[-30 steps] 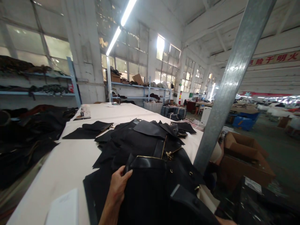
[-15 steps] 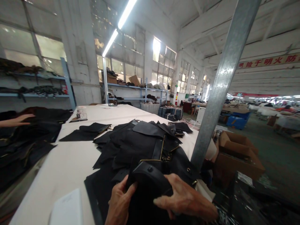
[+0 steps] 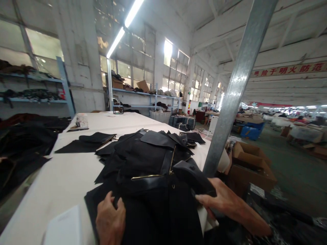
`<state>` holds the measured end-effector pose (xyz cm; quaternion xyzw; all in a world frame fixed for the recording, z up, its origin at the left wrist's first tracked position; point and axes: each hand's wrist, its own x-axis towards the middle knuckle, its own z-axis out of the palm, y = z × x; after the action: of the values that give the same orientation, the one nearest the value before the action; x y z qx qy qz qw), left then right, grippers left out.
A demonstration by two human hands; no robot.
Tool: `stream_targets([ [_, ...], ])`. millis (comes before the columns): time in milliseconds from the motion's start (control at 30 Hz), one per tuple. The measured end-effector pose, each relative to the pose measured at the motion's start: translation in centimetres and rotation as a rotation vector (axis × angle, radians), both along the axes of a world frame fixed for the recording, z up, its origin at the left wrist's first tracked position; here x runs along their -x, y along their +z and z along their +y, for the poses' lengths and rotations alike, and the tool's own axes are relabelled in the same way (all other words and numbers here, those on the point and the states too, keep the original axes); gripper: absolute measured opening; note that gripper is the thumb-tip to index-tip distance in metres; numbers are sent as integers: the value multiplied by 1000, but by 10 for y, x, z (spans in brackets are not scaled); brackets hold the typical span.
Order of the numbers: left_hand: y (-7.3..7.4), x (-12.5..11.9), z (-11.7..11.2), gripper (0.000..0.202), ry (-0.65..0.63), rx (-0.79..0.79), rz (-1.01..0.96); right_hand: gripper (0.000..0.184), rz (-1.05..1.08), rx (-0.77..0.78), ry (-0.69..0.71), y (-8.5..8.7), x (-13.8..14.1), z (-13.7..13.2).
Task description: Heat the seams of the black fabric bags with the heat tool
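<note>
the left hand [image 3: 110, 220] lies flat with fingers spread on the black garment [image 3: 158, 204] at the near edge of the white table [image 3: 63, 177], pinning it, while the right hand [image 3: 222, 200] pinches its leather flap [image 3: 192, 175] to pull it taut.

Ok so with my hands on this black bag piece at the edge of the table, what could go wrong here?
1. The black bag piece hangs past the table edge by your right hand; it might slide off toward the cardboard box.
2. Your left hand presses on stacked black cut pieces; pulling could drag them out of order.
3. The metal post stands close by; the flap could snag on it.
</note>
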<state>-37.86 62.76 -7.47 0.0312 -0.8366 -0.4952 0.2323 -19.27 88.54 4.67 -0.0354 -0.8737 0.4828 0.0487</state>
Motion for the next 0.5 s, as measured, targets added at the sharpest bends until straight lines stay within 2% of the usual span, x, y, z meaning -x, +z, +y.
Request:
stream_targets([
  [67, 6, -10, 10, 65, 73, 173, 125, 30, -22, 11, -35, -10, -15, 6],
  [100, 9, -18, 20, 60, 52, 217, 143, 30, -41, 12, -52, -15, -20, 7],
  [133, 12, -27, 32, 54, -31, 236, 100, 31, -60, 12, -63, -20, -25, 8],
  [200, 14, -47, 62, 40, -301, 251, -123, 32, -92, 16, -98, -29, -30, 9],
  [233, 12, -56, 78, 37, -426, 296, -223, 33, -92, 10, -131, -33, -31, 10],
  [267, 8, -66, 94, 36, -489, 366, -278, 34, -84, 2, -166, -36, -31, 11],
  [333, -4, -81, 121, 36, -470, 500, -219, 38, -79, 6, -205, -42, -31, 14],
  [400, -15, -89, 138, 40, -408, 577, -90, 40, -84, 39, -200, -46, -30, 17],
  [467, -21, -90, 143, 40, -419, 545, -46, 39, -87, 75, -171, -49, -30, 20],
  [500, -22, -87, 141, 38, -454, 470, -70, 37, -91, 89, -153, -51, -30, 21],
])
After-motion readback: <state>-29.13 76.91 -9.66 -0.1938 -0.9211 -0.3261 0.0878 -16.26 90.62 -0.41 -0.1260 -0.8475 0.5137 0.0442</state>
